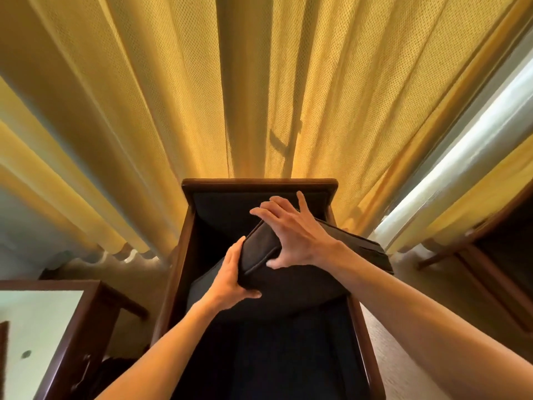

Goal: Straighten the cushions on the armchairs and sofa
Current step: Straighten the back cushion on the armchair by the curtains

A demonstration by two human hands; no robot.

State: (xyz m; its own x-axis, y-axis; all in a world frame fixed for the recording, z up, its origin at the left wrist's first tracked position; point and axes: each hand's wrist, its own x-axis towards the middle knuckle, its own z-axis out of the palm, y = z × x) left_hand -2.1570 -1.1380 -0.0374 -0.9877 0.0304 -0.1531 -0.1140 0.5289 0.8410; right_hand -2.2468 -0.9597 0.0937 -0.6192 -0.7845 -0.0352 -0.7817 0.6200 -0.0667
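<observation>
A dark wooden-framed armchair [259,184] stands in front of me with its back against yellow curtains. A dark square cushion [291,287] is lifted off the seat and tilted, its left corner raised. My left hand [230,281] grips that corner from below and the side, thumb curled under the edge. My right hand [291,229] lies over the cushion's top edge with fingers spread and the thumb hooked on the near face. The dark seat [274,356] below is in deep shadow.
Yellow curtains [173,96] hang behind the chair, with a bright window strip [461,174] at right. A glass-topped wooden side table [43,327] stands at lower left. Part of another wooden chair [484,264] shows at right.
</observation>
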